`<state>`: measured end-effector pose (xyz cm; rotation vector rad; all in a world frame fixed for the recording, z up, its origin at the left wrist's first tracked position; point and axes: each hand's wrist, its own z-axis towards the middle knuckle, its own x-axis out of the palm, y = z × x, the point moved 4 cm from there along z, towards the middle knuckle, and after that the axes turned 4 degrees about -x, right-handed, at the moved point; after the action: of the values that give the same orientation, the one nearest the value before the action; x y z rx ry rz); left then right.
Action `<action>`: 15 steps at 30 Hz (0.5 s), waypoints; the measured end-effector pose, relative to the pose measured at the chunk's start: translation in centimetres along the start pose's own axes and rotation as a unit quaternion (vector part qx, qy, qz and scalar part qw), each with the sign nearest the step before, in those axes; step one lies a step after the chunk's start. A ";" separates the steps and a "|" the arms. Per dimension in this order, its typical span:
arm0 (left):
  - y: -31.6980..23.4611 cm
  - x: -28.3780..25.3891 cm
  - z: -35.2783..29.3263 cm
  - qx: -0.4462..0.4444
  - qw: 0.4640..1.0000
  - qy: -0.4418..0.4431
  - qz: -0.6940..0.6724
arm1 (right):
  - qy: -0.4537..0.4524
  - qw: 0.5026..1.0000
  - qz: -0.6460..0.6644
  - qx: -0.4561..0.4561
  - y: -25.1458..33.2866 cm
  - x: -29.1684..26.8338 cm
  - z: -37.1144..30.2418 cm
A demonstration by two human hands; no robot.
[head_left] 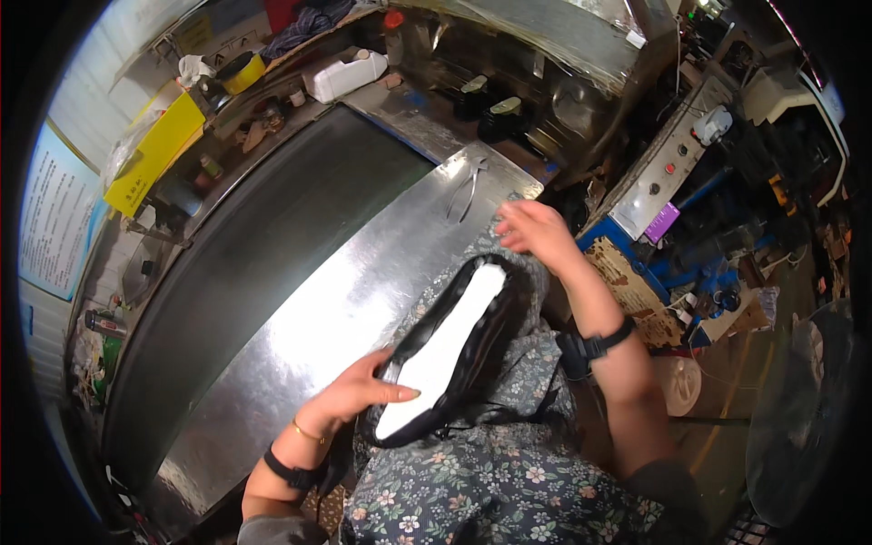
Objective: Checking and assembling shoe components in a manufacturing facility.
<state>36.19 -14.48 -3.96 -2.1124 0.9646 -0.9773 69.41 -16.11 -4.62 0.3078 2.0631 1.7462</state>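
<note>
My left hand (pixel 368 386) grips a black shoe (pixel 472 341) turned sole up, with the thumb lying across its white insole (pixel 450 350). Black upper material is gathered around the edge of that white bottom. The shoe tilts above my lap, one end toward the upper right. Beyond that end, my right hand (pixel 536 234) hovers apart from it, fingers loosely stretched and slightly blurred, with nothing visible in them. Closest to this hand on the metal tabletop lies a pair of pliers (pixel 465 193).
The shiny metal table (pixel 309 313) borders a dark conveyor belt (pixel 263 245) on the left. Behind are a white jug (pixel 345 76), a yellow box (pixel 156 154) and dark shoes (pixel 500 118) under a metal hood. A control panel (pixel 668 173) with buttons stands at right. A floral apron (pixel 481 481) covers my lap.
</note>
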 end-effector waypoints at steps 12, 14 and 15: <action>3.7 -2.9 -1.1 0.032 0.973 -0.219 0.066 | 0.256 0.700 -0.666 -0.034 -11.2 8.1 19.7; 3.3 -4.3 -0.8 0.002 0.976 -0.217 0.006 | 0.138 0.758 -0.635 0.065 -11.8 7.6 20.1; 3.3 -4.7 -0.7 -0.007 0.977 -0.211 -0.016 | 0.126 0.769 -0.627 0.018 -11.6 7.8 19.2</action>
<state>32.30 -12.65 -7.83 -2.2269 0.7239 -0.5000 72.20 2.00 -19.71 -1.1212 1.6662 0.8673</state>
